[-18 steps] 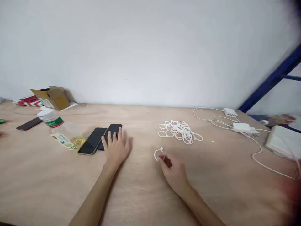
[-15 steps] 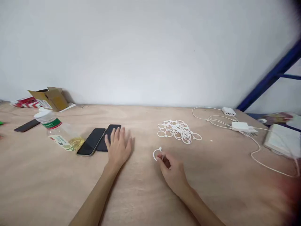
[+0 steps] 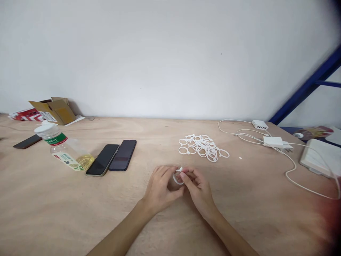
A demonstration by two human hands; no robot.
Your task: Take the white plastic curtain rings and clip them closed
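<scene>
A white plastic ring with a small knob [image 3: 178, 181] is held low over the front middle of the table. My right hand [image 3: 198, 188] pinches its right side near the knob between thumb and fingers. From the left, my left hand [image 3: 161, 186] curves around the ring, its thumb and fingers apart; whether its fingertips touch the ring I cannot tell. Farther back lies a loose pile of similar white rings [image 3: 201, 148].
On the left are two dark phones [image 3: 102, 160] [image 3: 123, 155], a tilted clear bottle [image 3: 61, 145], another dark phone [image 3: 28, 141] and an open cardboard box [image 3: 60, 112]. Toward the right lie white cables [image 3: 294, 167], a white charger [image 3: 273, 142] and a white box [image 3: 321, 156].
My left hand has left the phone and moved right and nearer, up to the ring. The right hand still pinches the ring in nearly the same place.
</scene>
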